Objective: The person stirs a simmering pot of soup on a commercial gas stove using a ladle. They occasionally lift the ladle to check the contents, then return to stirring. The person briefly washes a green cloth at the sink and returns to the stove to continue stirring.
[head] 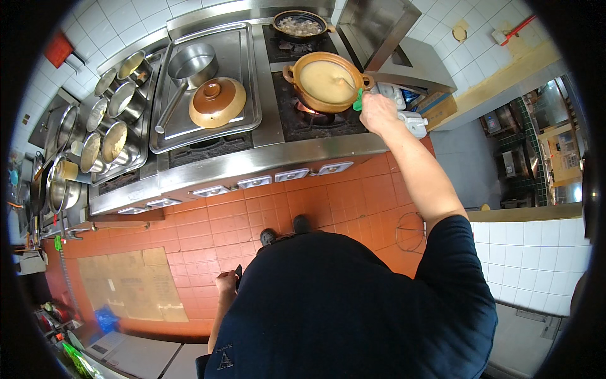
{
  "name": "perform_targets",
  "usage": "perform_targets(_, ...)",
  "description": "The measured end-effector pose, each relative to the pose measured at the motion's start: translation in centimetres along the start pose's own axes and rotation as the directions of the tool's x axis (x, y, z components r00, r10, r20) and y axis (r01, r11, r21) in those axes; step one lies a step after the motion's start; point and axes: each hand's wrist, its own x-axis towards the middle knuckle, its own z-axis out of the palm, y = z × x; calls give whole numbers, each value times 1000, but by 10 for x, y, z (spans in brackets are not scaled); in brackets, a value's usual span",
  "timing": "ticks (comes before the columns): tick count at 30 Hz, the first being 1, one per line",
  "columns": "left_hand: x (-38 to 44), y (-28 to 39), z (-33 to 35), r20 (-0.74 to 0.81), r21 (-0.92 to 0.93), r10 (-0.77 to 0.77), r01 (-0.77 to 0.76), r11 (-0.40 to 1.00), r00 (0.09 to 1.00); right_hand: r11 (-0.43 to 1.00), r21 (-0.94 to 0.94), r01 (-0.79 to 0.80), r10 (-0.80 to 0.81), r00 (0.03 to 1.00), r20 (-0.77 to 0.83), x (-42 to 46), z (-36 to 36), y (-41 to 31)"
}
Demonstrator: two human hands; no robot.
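My right hand grips a stirring utensil with a green handle. Its metal shaft reaches into a tan clay pot of thick, pale yellow liquid. The utensil's tip is under the liquid, so its kind is hidden. Orange flame glows on the burner beneath the pot. Down at my left side, my left hand holds a small dark object, too little seen to name. Behind the clay pot, a dark pan with pale chunks stands on the rear burner.
A metal tray left of the burners bears a brown clay lid and a steel saucepan. Farther left stand several steel pots. White plastic jugs sit right of the stove; a wire stand is on the floor.
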Motion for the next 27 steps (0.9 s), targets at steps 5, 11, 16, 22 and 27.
perform_targets(5, 9, -28, 4, -8, -44, 12, -13, 999, 1000, 989, 144, -11, 7, 1000, 29, 18, 7, -20)
perform_targets(11, 10, -51, 3, 14, -10, 61, -61, 998, 998, 977, 198, 83, -85, 996, 3, 25, 8, -24)
perform_targets(16, 26, -75, 8, -10, 87, 61, -60, 994, 998, 970, 197, 144, -152, 988, 26, 21, -1, -23)
perform_targets(22, 20, -69, 15, -16, -48, 40, -41, 998, 999, 956, 123, 268, -278, 958, 72, 7, -15, -8)
perform_targets(27, 9, -46, 13, -37, 58, 55, -53, 997, 998, 952, 15, 307, -306, 943, 135, -10, -33, 11)
